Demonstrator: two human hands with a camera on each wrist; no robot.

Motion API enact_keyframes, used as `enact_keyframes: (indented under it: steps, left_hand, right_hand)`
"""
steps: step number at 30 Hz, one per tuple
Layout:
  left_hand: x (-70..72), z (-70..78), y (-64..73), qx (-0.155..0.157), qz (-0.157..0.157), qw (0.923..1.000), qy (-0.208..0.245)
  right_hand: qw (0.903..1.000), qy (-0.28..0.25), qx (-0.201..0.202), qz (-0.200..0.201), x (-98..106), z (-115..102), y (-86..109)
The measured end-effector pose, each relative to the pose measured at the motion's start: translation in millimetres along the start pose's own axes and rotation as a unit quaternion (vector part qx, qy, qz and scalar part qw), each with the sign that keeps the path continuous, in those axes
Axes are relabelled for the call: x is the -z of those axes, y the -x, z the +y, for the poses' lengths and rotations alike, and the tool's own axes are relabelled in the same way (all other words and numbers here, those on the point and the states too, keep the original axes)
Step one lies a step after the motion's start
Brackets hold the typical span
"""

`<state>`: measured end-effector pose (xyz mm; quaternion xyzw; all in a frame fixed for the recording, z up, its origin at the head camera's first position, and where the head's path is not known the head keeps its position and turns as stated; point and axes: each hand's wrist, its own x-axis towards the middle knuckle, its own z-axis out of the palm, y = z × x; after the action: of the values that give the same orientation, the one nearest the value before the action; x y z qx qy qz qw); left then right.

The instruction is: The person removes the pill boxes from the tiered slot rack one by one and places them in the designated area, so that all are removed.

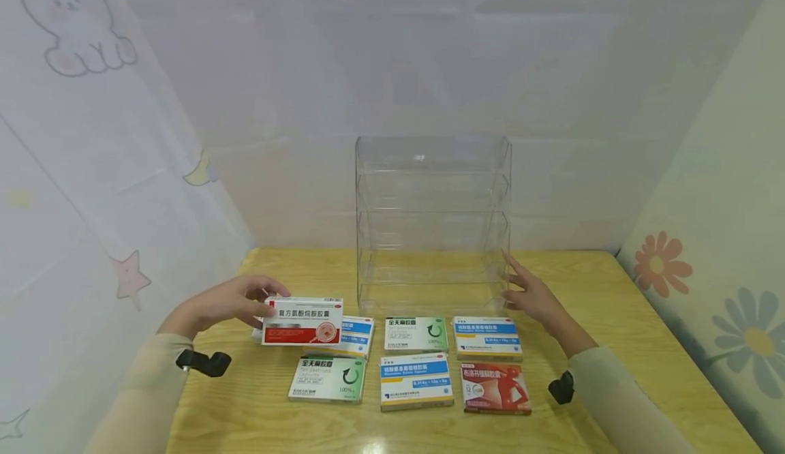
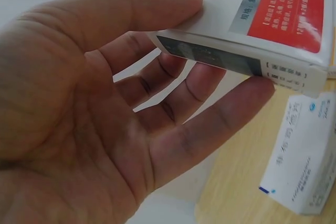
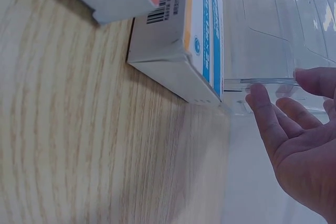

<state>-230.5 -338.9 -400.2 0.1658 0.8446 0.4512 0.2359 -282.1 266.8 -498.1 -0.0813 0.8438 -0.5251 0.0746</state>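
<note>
My left hand [image 1: 236, 302] holds a white and red medicine box [image 1: 303, 333] by its left end, thumb on the printed face and fingers beneath. The box is raised above a blue and white medicine box [image 1: 358, 335], partly covering it from view. On the right, my right hand [image 1: 532, 296] touches the side of a clear tiered display rack [image 1: 433, 246] near its lower tiers. In the right wrist view its fingers [image 3: 269, 116] are fairly straight, with the thumb at the rack's side panel.
In front of the rack lie green and white boxes [image 1: 417, 335] [image 1: 326, 379], blue and white boxes [image 1: 487, 338] [image 1: 417, 380] and a red box [image 1: 495, 388]. They rest on a wooden table [image 1: 564, 433]. Patterned cloth [image 1: 429, 65] hangs behind.
</note>
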Motion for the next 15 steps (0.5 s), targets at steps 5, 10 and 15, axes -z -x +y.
enact_keyframes:
  steps: [5, 10, 15]
  left_hand:
    - [2.0, -18.1, 12.0, 0.009, -0.008, 0.9998, 0.018]
    - [2.8, -31.6, 22.8, 0.015, -0.006, 0.9994, 0.029]
    - [3.4, -42.5, 29.9, 0.033, -0.008, 0.9985, 0.042]
  right_hand:
    - [1.0, -0.003, -0.007, -0.003, -1.4, 0.1, 0.8]
    - [0.9999, -0.008, -0.008, -0.002, -1.8, 0.4, 0.9]
    - [1.0, -0.008, -0.002, 0.0, -1.5, 1.4, 0.4]
